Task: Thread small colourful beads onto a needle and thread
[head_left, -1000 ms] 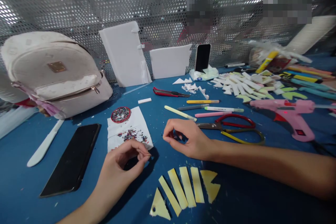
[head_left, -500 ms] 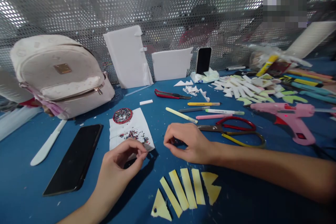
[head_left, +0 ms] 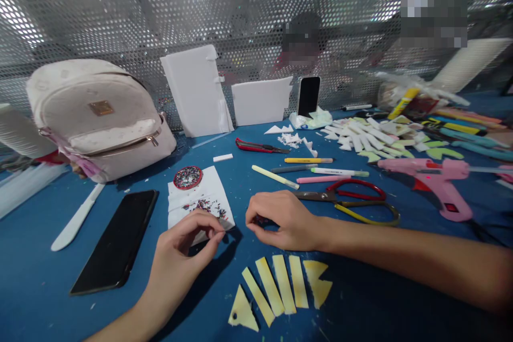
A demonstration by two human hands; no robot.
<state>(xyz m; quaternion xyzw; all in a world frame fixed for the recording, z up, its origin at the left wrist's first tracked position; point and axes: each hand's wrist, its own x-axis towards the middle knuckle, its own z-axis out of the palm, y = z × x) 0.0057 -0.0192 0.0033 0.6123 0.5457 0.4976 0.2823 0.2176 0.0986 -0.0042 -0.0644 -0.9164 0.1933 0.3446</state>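
Observation:
My left hand [head_left: 186, 246] is closed in a pinch, thumb against fingertip, over the near edge of a white paper sheet [head_left: 216, 188]. Small multicoloured beads [head_left: 202, 204] lie scattered on that sheet. At its far left corner is a round red-rimmed dish [head_left: 187, 177] filled with beads. Opposite, my right hand [head_left: 280, 220] has its fingertips pressed together, beside the blades of the scissors [head_left: 360, 197]. Whatever either pinch holds is too small to make out. Below the hands, yellow pieces [head_left: 284, 284] are laid in a fish shape, with a holed triangular head [head_left: 242, 310].
A black phone [head_left: 116, 243] and white plastic knife [head_left: 78, 219] lie left, before a white backpack [head_left: 100, 117]. Ahead are a red cutter [head_left: 256, 146] and several pens [head_left: 324, 179]. A pink glue gun [head_left: 436, 179] and pile of cut strips [head_left: 364, 134] are right.
The camera view has shifted slightly, so things on the right sit a little further left. Both hands keep nearly the same pinched pose, and nothing on the table has visibly moved.

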